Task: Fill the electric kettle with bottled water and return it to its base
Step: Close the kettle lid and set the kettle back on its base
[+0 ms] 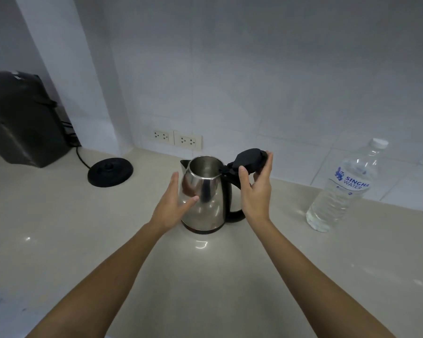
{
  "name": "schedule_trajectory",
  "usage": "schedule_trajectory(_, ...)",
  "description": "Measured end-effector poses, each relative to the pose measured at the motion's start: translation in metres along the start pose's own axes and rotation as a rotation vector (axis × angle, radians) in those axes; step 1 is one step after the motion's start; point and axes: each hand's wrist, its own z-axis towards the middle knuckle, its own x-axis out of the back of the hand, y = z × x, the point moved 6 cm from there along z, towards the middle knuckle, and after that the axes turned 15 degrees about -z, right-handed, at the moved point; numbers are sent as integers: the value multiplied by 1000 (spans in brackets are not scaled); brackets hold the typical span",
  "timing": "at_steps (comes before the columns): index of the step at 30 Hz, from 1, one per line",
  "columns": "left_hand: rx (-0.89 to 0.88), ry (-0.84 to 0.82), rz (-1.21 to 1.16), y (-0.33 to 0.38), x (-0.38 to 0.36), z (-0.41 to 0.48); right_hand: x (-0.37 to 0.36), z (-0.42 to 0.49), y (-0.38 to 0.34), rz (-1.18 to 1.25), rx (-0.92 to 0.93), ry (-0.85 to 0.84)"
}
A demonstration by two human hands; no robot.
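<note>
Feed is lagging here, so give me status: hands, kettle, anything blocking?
Left hand flat against kettle; right hand holding lid open. Kettle off base, on counter. Bottle capped, untouched, right. Nothing blocking.

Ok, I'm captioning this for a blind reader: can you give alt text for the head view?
A person's right hand tips open the black lid of a steel kettle on a pale counter while the left hand steadies its body. Its black base sits left; a capped water bottle stands right.
</note>
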Motion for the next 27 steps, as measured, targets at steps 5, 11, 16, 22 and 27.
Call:
schedule_trajectory(5, -72, -163, -79, -2, -2, 7, -9, 2, -4, -42, 4, 63)
schedule_trajectory(11, -112, -182, -64, -14, -1, 14, -27, 11, -42, -240, 101, 52)
schedule_trajectory(16, -120, -188, -76, -19, -1, 18, -43, 13, -59, -402, 160, -28)
schedule_trajectory(22, -130, -188, -81, -19, -2, 16, -68, 19, -69, -758, 287, -196)
schedule_trajectory(27, -127, -200, -61, -23, -4, 18, -78, 21, -68, -955, 340, -299)
